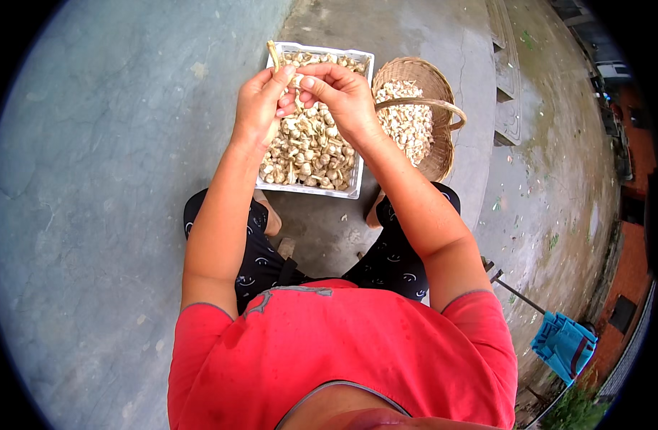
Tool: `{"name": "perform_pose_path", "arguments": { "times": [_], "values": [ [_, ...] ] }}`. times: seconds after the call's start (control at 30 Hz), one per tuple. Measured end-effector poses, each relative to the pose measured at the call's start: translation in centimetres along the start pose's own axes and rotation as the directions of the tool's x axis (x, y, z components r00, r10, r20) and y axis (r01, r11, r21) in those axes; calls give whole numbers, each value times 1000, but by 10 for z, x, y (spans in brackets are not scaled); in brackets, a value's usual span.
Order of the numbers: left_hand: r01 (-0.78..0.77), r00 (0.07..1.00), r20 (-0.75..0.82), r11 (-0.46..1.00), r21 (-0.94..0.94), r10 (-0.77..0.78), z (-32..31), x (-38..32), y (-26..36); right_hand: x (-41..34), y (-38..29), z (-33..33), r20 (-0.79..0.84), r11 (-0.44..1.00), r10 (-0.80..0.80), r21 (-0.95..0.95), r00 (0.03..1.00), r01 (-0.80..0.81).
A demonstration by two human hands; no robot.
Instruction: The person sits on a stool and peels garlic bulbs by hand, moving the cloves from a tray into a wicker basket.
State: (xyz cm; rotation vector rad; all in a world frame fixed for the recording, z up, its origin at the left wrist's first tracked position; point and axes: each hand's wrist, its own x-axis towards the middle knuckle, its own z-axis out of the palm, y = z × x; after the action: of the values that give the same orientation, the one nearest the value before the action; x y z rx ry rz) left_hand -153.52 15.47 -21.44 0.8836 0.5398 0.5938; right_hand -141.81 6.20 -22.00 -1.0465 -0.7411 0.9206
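Note:
My left hand [261, 99] grips a garlic bulb [296, 80] whose dry stalk [274, 55] sticks up past my thumb. On the bulb's other side, the thumb and fingers of my right hand [337, 94] pinch it; my fingers hide most of it. Below both hands lies a white plastic crate [307, 188] filled with whole garlic bulbs [307, 150], many with short stalks. To the right of the crate stands a wicker basket [443, 153] with an arched handle, holding a heap of loose garlic cloves [407, 115].
My knees flank the near end of the crate on the concrete floor [119, 177]. At right, a step edge [490, 183] drops to a lower wet yard [549, 204] with scattered leaf bits. A blue cloth item [564, 344] lies by a pole at lower right.

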Motion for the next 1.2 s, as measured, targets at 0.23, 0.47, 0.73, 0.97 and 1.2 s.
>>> {"name": "perform_pose_path", "arguments": {
  "times": [0.23,0.47,0.73,0.97,1.2],
  "values": [
    [75,996,66,984,-159,-65,-14,6,6,0,-8,-3,40,992,53,-112,998,-48],
    [-5,998,65,985,-171,16,-25,10,8,5,8,-13,158,857,-12,-506,987,92],
    [-117,989,124,953,281,85,-1,-2,-3,10,-8,-3,24,970,47,-240,999,-40],
    [-224,969,56,750,623,242,-1,-2,-10,12,-12,-8,33,973,109,-209,993,-100],
    [-326,872,70,468,821,484,11,-7,-17,5,-14,1,7,981,21,-195,1000,-20]
  ]
}}
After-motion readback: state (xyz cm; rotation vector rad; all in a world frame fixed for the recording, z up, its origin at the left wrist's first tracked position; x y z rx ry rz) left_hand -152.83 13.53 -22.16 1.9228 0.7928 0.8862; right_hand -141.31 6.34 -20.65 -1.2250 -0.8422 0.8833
